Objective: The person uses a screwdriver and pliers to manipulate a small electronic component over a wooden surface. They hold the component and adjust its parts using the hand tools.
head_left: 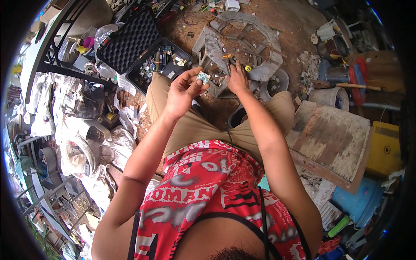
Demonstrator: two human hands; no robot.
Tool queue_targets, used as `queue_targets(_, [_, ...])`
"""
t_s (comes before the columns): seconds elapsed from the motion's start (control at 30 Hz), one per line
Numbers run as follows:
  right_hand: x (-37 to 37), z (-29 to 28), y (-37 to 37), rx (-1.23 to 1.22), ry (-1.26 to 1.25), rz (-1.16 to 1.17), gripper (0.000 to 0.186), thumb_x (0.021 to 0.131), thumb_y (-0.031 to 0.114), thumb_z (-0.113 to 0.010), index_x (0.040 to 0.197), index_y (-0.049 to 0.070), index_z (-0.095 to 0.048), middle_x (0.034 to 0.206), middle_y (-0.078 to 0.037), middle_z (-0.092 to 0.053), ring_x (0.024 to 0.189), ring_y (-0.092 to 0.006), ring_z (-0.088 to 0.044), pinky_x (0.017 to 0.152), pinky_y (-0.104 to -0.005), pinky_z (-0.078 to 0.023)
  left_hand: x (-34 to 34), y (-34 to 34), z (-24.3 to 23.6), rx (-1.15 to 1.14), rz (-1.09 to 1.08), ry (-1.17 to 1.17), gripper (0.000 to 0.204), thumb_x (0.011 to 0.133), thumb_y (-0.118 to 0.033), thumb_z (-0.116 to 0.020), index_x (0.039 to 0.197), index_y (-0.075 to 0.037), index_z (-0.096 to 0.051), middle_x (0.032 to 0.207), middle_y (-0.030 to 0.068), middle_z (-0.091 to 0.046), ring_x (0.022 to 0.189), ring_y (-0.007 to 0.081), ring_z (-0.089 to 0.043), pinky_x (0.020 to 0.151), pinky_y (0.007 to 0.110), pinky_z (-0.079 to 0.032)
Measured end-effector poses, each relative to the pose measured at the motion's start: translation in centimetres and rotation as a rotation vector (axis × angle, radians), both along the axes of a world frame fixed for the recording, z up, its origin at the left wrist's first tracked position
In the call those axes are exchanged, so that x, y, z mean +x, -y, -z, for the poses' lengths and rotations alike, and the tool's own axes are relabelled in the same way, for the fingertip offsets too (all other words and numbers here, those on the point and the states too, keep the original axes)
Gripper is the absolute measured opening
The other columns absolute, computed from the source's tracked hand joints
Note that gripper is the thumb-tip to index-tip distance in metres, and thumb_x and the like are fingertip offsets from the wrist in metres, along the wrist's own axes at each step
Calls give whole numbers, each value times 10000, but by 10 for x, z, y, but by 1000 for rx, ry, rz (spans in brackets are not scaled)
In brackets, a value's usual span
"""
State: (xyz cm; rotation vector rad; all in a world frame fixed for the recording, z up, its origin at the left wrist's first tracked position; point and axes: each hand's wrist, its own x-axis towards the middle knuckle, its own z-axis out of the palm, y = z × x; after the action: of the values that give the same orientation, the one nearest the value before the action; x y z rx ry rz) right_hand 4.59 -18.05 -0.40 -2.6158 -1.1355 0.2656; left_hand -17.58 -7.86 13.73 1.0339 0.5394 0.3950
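Observation:
My left hand (181, 93) pinches a small green-and-white circuit board (203, 78) between thumb and fingers, raised above my lap. My right hand (237, 79) reaches forward with its fingers stretched out over the near edge of a worn grey octagonal frame (266, 41). Beside those fingertips lies a dark hand tool with orange on its handles (227, 57); whether the fingers touch it is unclear. A small yellow roll (248, 68) sits just right of the hand.
An open black case with egg-crate foam in its lid (130, 41) holds many small boards at the left. A grey bucket (279, 80) stands by my right knee. Rightward are a worn wooden board (327, 134), a yellow container (385, 147) and a blue bin (357, 201). White sacks (115, 151) lie left.

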Motion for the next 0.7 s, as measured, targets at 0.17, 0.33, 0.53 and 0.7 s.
queue_targets(0.17, [-26, -36, 10, 431, 2, -95, 447, 901, 235, -658, 1293, 48, -551, 1359, -164, -514, 1216, -302, -529, 1015, -399, -430, 2, 3, 10, 97, 19, 2, 359, 974, -14, -522, 1332, 0, -495, 1034, 45, -635, 912, 129, -654, 845, 263, -551])
queue_targets(0.33, [-58, -122, 58, 726, -1166, -74, 364, 946, 188, -632, 1271, 38, -571, 1090, -25, -650, 925, -68, -598, 824, -257, -502, 17, 19, 13, 215, 119, -21, 350, 964, -5, -537, 1313, 7, -523, 1020, 42, -631, 885, 113, -652, 812, 240, -540])
queue_targets(0.53, [-60, -134, 95, 839, -938, 75, 210, 897, 111, -683, 1082, 12, -676, 889, -15, -675, 783, -59, -612, 688, -233, -516, 29, 57, 12, 308, 261, 20, 458, 949, -21, -581, 1382, 11, -436, 1056, 65, -611, 924, 139, -634, 850, 273, -528])
queue_targets(0.7, [28, -155, 143, 972, -752, 357, 250, 900, 136, -677, 1115, 9, -662, 885, -39, -689, 726, -80, -626, 637, -225, -508, 26, 54, 27, 256, 264, -8, 437, 934, -56, -626, 1342, 13, -483, 1047, 40, -627, 908, 101, -613, 837, 242, -502])
